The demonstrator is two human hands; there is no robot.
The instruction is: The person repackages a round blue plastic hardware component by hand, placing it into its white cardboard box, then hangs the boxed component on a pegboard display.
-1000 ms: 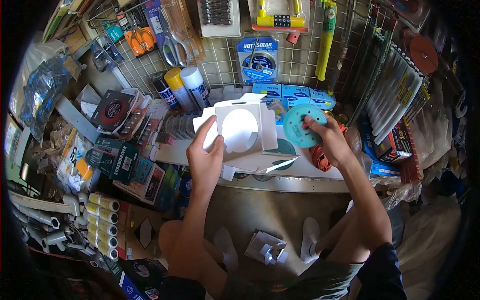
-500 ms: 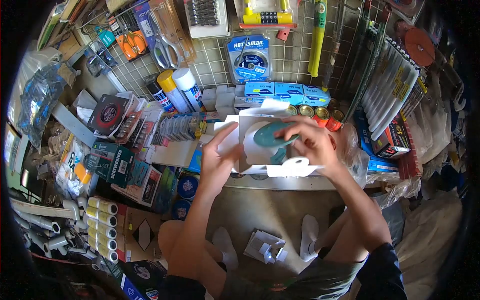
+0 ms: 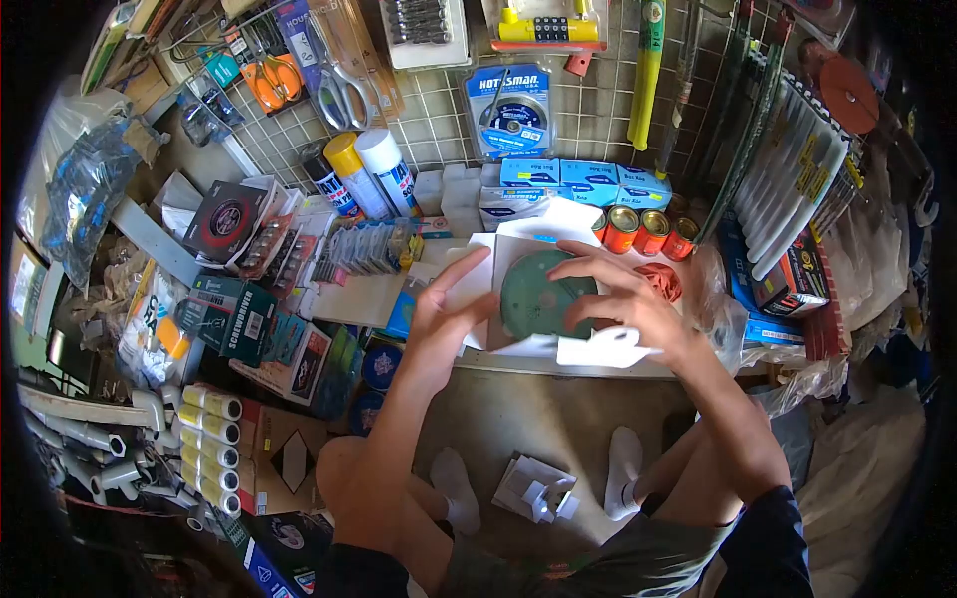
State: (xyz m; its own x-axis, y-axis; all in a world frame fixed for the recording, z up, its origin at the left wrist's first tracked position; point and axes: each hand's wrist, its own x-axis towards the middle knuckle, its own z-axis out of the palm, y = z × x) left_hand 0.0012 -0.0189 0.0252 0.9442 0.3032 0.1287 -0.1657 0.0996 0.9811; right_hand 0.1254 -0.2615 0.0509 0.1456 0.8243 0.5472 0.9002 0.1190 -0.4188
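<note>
A green round disc with small marks or holes, like a sanding disc (image 3: 533, 299), lies flat inside an opened white cardboard box (image 3: 508, 342). The box rests near the front edge of the cluttered shelf, its flaps folded out. My left hand (image 3: 444, 324) grips the box's left side, thumb toward the inside and index finger along the flap. Over the right side of the disc, my right hand (image 3: 638, 314) is spread with curved fingers, fingertips right at the disc's edge. A cut-out white flap (image 3: 603, 349) sticks out below that hand.
Red cans (image 3: 651, 234) and blue boxes (image 3: 588, 177) stand behind the box. Spray cans (image 3: 387, 171) are at the back left, beside packaged tools. A screwdriver box (image 3: 231, 317) sits further left. White cardboard pieces (image 3: 538, 488) lie on the floor between the feet.
The green disc was tilted in my right hand's fingers; now it lies flat in the box and those fingers have spread. My left hand stays at the box's left side.
</note>
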